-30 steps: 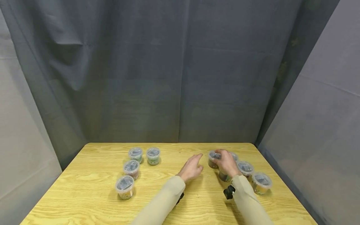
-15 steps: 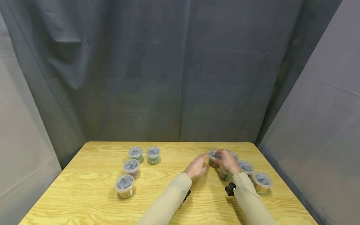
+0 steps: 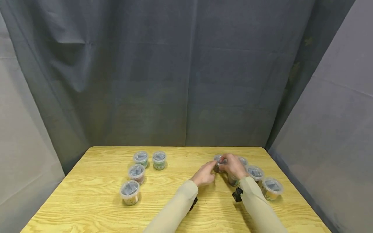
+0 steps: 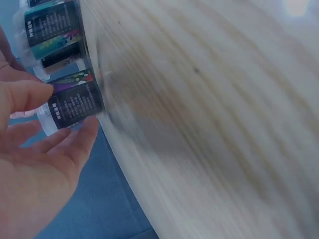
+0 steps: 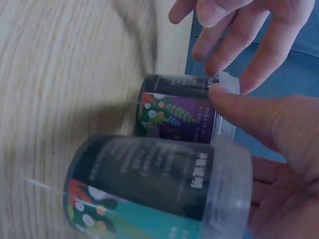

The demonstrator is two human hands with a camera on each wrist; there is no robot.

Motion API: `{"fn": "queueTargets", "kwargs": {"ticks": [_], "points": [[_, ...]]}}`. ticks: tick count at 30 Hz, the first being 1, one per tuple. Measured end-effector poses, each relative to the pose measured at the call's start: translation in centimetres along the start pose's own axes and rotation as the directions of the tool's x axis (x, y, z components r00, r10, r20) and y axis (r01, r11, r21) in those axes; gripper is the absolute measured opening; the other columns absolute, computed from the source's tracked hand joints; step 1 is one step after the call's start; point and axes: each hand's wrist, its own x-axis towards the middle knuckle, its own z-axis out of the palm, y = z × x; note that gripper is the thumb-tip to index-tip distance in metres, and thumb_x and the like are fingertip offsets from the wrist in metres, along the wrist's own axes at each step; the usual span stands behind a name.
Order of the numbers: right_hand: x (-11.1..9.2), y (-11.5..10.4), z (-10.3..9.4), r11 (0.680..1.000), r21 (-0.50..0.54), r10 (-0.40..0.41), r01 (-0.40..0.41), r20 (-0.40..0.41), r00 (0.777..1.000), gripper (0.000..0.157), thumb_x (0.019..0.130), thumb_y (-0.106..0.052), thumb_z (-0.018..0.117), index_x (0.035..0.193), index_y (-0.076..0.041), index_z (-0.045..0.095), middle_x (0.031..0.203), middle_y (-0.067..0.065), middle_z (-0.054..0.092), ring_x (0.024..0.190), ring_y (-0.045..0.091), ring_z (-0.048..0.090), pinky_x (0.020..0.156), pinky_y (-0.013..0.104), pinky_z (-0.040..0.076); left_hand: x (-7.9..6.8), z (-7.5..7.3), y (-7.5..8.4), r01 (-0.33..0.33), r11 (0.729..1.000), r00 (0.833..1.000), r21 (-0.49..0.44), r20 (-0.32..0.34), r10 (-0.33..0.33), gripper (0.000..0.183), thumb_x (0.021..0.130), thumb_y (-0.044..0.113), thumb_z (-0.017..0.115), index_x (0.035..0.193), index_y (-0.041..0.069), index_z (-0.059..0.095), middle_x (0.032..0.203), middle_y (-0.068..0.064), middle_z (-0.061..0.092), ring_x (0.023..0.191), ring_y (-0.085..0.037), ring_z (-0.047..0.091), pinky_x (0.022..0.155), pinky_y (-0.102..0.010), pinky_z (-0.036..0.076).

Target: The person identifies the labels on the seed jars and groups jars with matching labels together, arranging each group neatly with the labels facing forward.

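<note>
My right hand (image 3: 234, 165) pinches a small round lidded tub (image 3: 218, 157) at the right back of the table, its thumb (image 5: 234, 107) by the lid rim. That tub carries a black and purple label (image 4: 75, 102). My left hand (image 3: 204, 174) meets it from the other side, fingers (image 4: 84, 139) nearly straight and touching or almost touching its wall. Under my right hand stands a second tub (image 3: 233, 182), partly hidden; a teal-labelled tub (image 5: 144, 184) sits close in the right wrist view. More tubs run behind and beside it: one (image 3: 243, 160), another (image 3: 255, 173), and a yellowish one (image 3: 272, 189).
On the left of the wooden table (image 3: 96, 194) stand several similar tubs: a near one (image 3: 129, 193), a reddish one (image 3: 136, 173), and two greenish ones, one (image 3: 141, 158) beside the other (image 3: 159, 160). Grey cloth (image 3: 145, 81) hangs behind the table.
My left hand has moved right until it reached the far tub. The pinched tub has shifted slightly left. My right hand has hardly moved.
</note>
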Motion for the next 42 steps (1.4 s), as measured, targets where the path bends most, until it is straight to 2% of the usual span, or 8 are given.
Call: {"fn": "queueTargets", "kwargs": {"ticks": [5, 12, 17, 21, 25, 32, 37, 42], "points": [[0.3, -0.3, 0.4, 0.999, -0.023, -0.041, 0.041, -0.003, 0.999, 0.010, 0.083, -0.009, 0.078, 0.081, -0.011, 0.068, 0.090, 0.007, 0.070, 0.059, 0.014, 0.051, 0.055, 0.028, 0.043, -0.4, -0.5, -0.6, 0.010, 0.997, 1.000, -0.072, -0.004, -0.010, 0.066, 0.094, 0.005, 0.056, 0.155, 0.010, 0.029, 0.156, -0.009, 0.038, 0.142, -0.026, 0.038, 0.115, -0.042, 0.037], [0.6, -1.2, 0.8, 0.998, 0.008, -0.065, 0.064, 0.033, 0.997, 0.009, 0.085, -0.012, 0.076, 0.083, -0.012, 0.067, 0.084, 0.003, 0.067, 0.053, 0.012, 0.046, 0.051, 0.027, 0.040, -1.7, -1.5, -1.0, 0.013, 0.993, 0.999, -0.121, -0.028, -0.017, 0.068, 0.094, 0.005, 0.058, 0.155, 0.013, 0.029, 0.157, -0.009, 0.035, 0.143, -0.029, 0.036, 0.115, -0.046, 0.036], [0.5, -2.1, 1.0, 0.989, 0.006, -0.150, 0.151, -0.049, 0.987, 0.014, 0.085, -0.016, 0.077, 0.087, -0.011, 0.065, 0.091, 0.004, 0.067, 0.067, 0.013, 0.053, 0.061, 0.030, 0.045, -2.5, -2.2, -1.1, -0.005, 0.990, 0.994, -0.143, -0.109, -0.010, 0.069, 0.094, 0.008, 0.058, 0.156, 0.017, 0.028, 0.157, -0.010, 0.034, 0.142, -0.030, 0.037, 0.114, -0.048, 0.037], [0.3, -3.0, 1.1, 0.978, 0.010, -0.206, 0.208, -0.110, 0.972, 0.016, 0.085, -0.018, 0.077, 0.088, -0.012, 0.062, 0.096, 0.005, 0.067, 0.082, 0.019, 0.061, 0.072, 0.038, 0.051, -3.5, -3.1, -1.1, -0.031, 0.984, 0.984, -0.173, -0.180, -0.001, 0.066, 0.096, 0.010, 0.057, 0.155, 0.018, 0.029, 0.156, -0.009, 0.035, 0.141, -0.031, 0.039, 0.113, -0.049, 0.039], [0.0, -4.1, 1.3, 0.979, 0.077, -0.179, 0.189, -0.120, 0.977, 0.015, 0.087, -0.020, 0.075, 0.090, -0.014, 0.062, 0.099, 0.006, 0.067, 0.094, 0.027, 0.064, 0.081, 0.046, 0.053, -4.5, -3.8, -1.2, -0.051, 0.980, 0.971, -0.195, -0.239, 0.003, 0.066, 0.096, 0.009, 0.058, 0.155, 0.018, 0.030, 0.154, -0.007, 0.037, 0.140, -0.030, 0.040, 0.112, -0.049, 0.039], [-0.4, -5.8, 1.6, 0.970, 0.218, -0.089, 0.112, -0.110, 0.990, 0.016, 0.090, -0.027, 0.072, 0.090, -0.016, 0.060, 0.109, 0.008, 0.069, 0.114, 0.038, 0.063, 0.095, 0.053, 0.052, -5.7, -4.8, -1.7, -0.070, 0.989, 0.944, -0.128, -0.330, 0.024, 0.067, 0.094, 0.005, 0.060, 0.154, 0.018, 0.033, 0.154, -0.007, 0.039, 0.138, -0.028, 0.044, 0.112, -0.046, 0.040], [-0.6, -6.6, 1.9, 0.952, 0.295, -0.044, 0.082, -0.132, 0.990, 0.020, 0.089, -0.029, 0.074, 0.088, -0.014, 0.060, 0.100, 0.006, 0.070, 0.109, 0.032, 0.066, 0.096, 0.048, 0.053, -6.4, -5.2, -2.3, -0.085, 0.992, 0.924, -0.095, -0.380, 0.043, 0.069, 0.091, 0.005, 0.063, 0.153, 0.017, 0.035, 0.152, -0.007, 0.042, 0.136, -0.028, 0.046, 0.113, -0.044, 0.040], [-0.5, -7.5, 2.3, 0.936, 0.348, 0.003, 0.054, -0.163, 0.987, 0.023, 0.086, -0.030, 0.076, 0.086, -0.012, 0.063, 0.099, 0.006, 0.071, 0.103, 0.026, 0.068, 0.093, 0.043, 0.055, -7.1, -5.4, -3.0, -0.107, 0.991, 0.892, -0.080, -0.448, 0.060, 0.068, 0.088, 0.006, 0.068, 0.149, 0.013, 0.040, 0.148, -0.009, 0.048, 0.133, -0.028, 0.050, 0.111, -0.044, 0.042]]}}
